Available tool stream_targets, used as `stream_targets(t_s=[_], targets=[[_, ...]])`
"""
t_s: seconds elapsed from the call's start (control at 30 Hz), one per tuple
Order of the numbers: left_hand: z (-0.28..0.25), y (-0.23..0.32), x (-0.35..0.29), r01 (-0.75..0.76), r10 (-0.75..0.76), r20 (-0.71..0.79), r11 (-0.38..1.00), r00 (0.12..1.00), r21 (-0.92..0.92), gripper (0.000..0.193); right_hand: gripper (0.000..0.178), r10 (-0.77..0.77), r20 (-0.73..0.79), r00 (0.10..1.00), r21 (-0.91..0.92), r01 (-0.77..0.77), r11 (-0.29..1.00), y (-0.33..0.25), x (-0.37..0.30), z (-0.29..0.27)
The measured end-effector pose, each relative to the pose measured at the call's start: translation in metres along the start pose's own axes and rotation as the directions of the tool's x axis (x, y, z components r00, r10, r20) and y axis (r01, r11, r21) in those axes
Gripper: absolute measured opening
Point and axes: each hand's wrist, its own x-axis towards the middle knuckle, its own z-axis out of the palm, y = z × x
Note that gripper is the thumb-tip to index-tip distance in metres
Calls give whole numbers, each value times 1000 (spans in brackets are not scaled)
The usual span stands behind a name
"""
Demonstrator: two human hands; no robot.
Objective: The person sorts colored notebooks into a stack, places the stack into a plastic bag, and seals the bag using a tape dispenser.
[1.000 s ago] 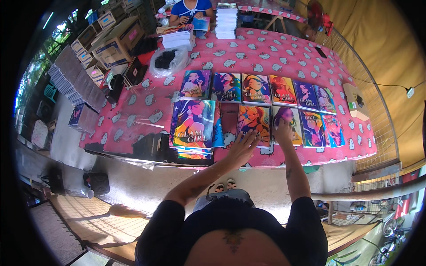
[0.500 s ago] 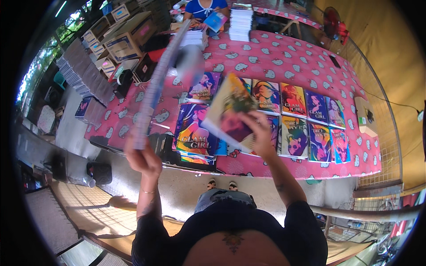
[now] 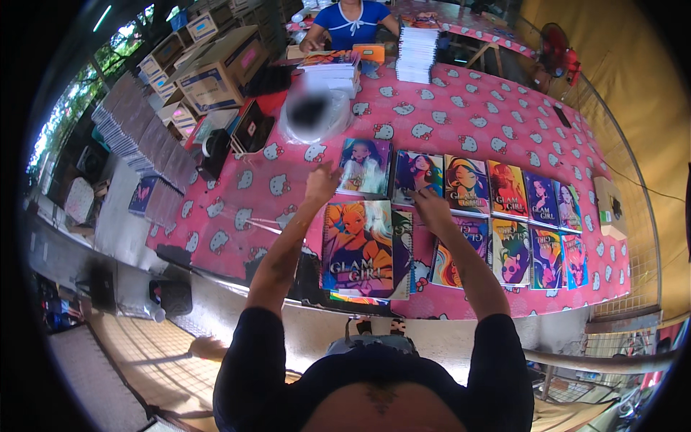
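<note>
Spiral-bound notebooks with colourful illustrated covers lie in two rows on a pink patterned tablecloth. Beside the left edge of a purple and pale notebook [image 3: 366, 164] is my left hand [image 3: 324, 183], its fingers loosely bent and apart. My right hand [image 3: 430, 209] rests at the lower edge of a dark purple notebook [image 3: 419, 170], fingers apart over its cover and the gap below. Between my forearms, nearer me, a larger notebook [image 3: 357, 241] with an orange-haired figure tops an uneven stack. The undersides of my fingers are hidden.
Across the table [image 3: 468, 108] sits a person in a blue top [image 3: 353, 27], by a notebook pile [image 3: 331, 72] and a tall white stack [image 3: 417, 56]. A plastic-wrapped roll [image 3: 315, 115] stands mid-table. Cardboard boxes [image 3: 219, 72] and stacked notebooks [image 3: 140, 122] are left, a red fan [image 3: 558, 50] far right.
Both hands came down and inward to the notebook rows; the notebooks they held raised are out of them. The person opposite has lowered a blue-covered notebook. My view has shifted slightly.
</note>
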Motion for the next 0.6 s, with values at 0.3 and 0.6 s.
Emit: stream_targets(t_s=[0.3,0.6], targets=[[-14,-70,56,160,-166,8,937,986,-310,40,19,289,-223,931,974,200,107,-30,-15,-74],[-161,101,-117,-97,95,-30,856,995,-507,46,38,60,13,998,962,-29,271,-39,-2,-39]])
